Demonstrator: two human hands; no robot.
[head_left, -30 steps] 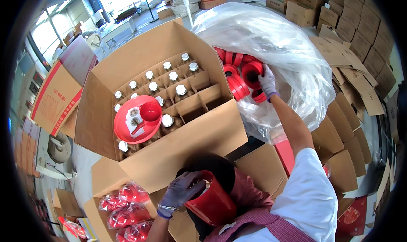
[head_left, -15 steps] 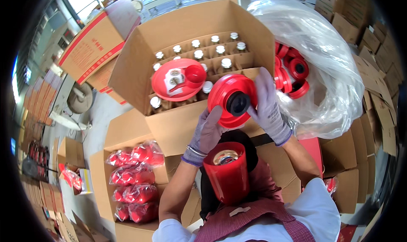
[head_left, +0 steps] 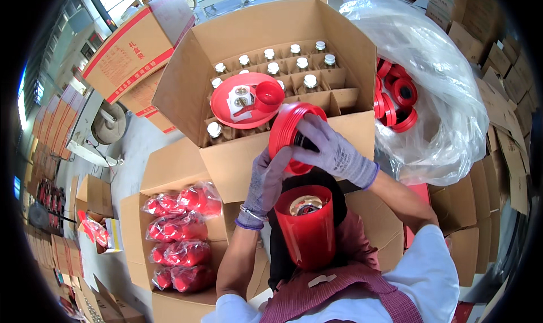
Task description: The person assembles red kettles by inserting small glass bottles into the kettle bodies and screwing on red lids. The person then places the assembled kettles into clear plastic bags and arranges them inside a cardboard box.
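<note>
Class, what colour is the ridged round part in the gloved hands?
The ridged round part is red with a black centre; best view: head.

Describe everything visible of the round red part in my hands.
The round red part looks like glossy plastic, with ridges ringing its side and a black piece at its centre, partly hidden. It is tilted, held by the left hand and the right hand, apart from the open-topped red cylinder.

Seeing grey floor [head_left: 134, 153] at left, bearing small open carton [head_left: 95, 194]. Seeing bottle carton [head_left: 232, 176] bearing red dish [head_left: 222, 97] over white-capped bottles [head_left: 310, 81], dish holding red cup [head_left: 270, 92] and white slips [head_left: 241, 100]. Seeing lower carton [head_left: 169, 169] holding red parts [head_left: 189, 254] in clear bags. Not making out support under either big carton.
</note>
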